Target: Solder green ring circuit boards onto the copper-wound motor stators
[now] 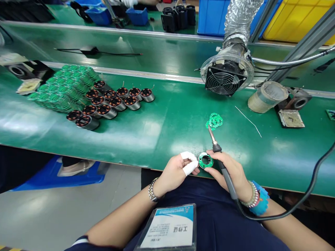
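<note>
One green circuit-board ring point(201, 161), lower centre: right hand point(236, 172) grips it and black soldering iron point(227, 177); left hand point(176, 170) pinches alongside. I'd keep it steady.

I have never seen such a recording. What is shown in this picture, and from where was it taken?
No robot is working here: a person uses two hands, seen by a camera worn on the head, looking forward and down.

The right hand holds a black-handled soldering iron and, between thumb and finger, a small green ring-shaped circuit board. The left hand, wearing white fingertip covers, is at the board's left edge; whether its grip is closed on it, I cannot tell.

On the glossy green bench, loose flat green boards lie ahead of the hands. Farther left, silver metal cylinders with copper windings stand beside many stacked green circuit boards. A black fan with a round wire guard sits at the end of a silver flexible duct.
</note>
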